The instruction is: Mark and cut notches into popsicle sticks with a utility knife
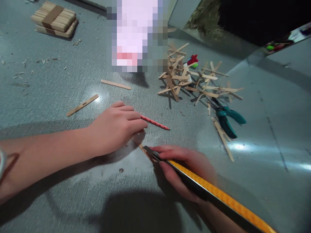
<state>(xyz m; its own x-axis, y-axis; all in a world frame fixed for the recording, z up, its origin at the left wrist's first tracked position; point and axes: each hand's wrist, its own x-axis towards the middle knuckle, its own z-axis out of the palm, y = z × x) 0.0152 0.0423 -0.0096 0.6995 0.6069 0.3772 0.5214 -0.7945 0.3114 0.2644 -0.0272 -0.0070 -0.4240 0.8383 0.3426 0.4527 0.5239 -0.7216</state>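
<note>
My right hand is closed around a yellow and black utility knife. The blade tip rests at a wooden craft stick lying on the grey table. With its fingers curled, my left hand presses the far part of that stick down; the stick's end is hidden under the fingers. A red patterned pencil sticks out from beneath the left fingers, its point to the right. Beyond the left hand lie a single craft stick and another stick with a slot in its middle.
Two banded bundles of craft sticks lie at the far left, near wood shavings. A heap of crossed sticks spreads at the back right, with a small red and green object. Teal-handled pliers lie beside loose sticks.
</note>
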